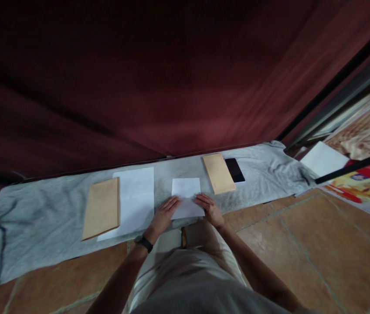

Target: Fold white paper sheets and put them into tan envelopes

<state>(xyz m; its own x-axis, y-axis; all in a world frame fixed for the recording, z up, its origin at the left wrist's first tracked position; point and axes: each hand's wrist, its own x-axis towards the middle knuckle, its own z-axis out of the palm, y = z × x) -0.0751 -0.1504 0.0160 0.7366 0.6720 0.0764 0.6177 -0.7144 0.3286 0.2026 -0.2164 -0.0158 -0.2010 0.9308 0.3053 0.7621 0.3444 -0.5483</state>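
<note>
A white sheet of paper (186, 187) lies in front of me on a grey cloth, with a crease running across its middle. My left hand (165, 211) rests on its left edge near the crease, fingers stretched out and close together. On the opposite edge, the fingers of my right hand (210, 208) lie over the paper, also extended. Both thumbs are hard to make out. To the left is a larger white sheet (137, 196), partly covered by a brown envelope (102, 208). A second brown envelope (219, 173) sits just beyond my right hand.
A dark-screened phone (235, 170) lies beside the right envelope. The grey cloth (47, 213) covers a long, narrow surface against a dark red curtain (171, 87). At the right are a dark metal frame (344, 83) and a colourful printed box (364, 185). Tiled floor (289, 248) shows below.
</note>
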